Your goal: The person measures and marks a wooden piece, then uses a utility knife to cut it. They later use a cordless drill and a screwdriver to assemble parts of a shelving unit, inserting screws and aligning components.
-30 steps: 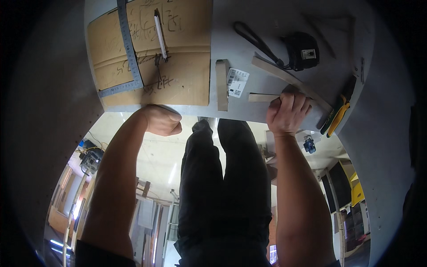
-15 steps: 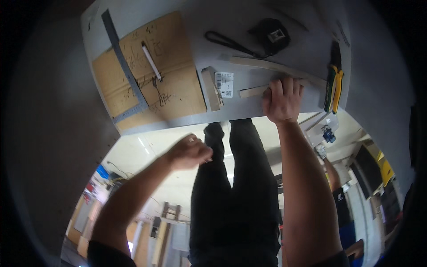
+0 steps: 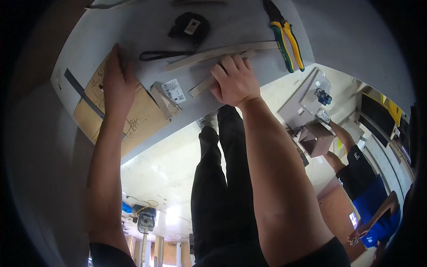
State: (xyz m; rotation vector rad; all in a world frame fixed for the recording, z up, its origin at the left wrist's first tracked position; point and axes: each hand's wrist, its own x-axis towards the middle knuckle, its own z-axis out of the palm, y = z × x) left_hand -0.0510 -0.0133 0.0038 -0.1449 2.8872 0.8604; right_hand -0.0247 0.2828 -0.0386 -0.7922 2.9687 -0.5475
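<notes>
My right hand (image 3: pixel 235 80) is closed over a short thin wooden strip (image 3: pixel 201 87), holding it against the grey table (image 3: pixel 191 104). A longer strip (image 3: pixel 195 58) lies just beyond it. My left hand (image 3: pixel 119 86) reaches over the marked cardboard sheet (image 3: pixel 149 111), fingers stretched forward and thumb apart. That hand and forearm cover part of the cardboard and of a metal square (image 3: pixel 82 92); the white pen does not show. Between the hands lie a small flat wooden piece (image 3: pixel 161 100) and a white printed label (image 3: pixel 173 90).
A black tape measure (image 3: pixel 191 27) with a strap lies at the far middle. Green-and-yellow pliers (image 3: pixel 287 38) rest near the table's right edge. At the lower right, a person in dark clothing (image 3: pixel 358 171) reaches toward a brownish box (image 3: pixel 316 139); another person's hands (image 3: pixel 360 233) are below.
My left hand has moved from beside my legs up onto the cardboard. My right hand stays on the short strip. The view has turned, so the tabletop things appear shifted left.
</notes>
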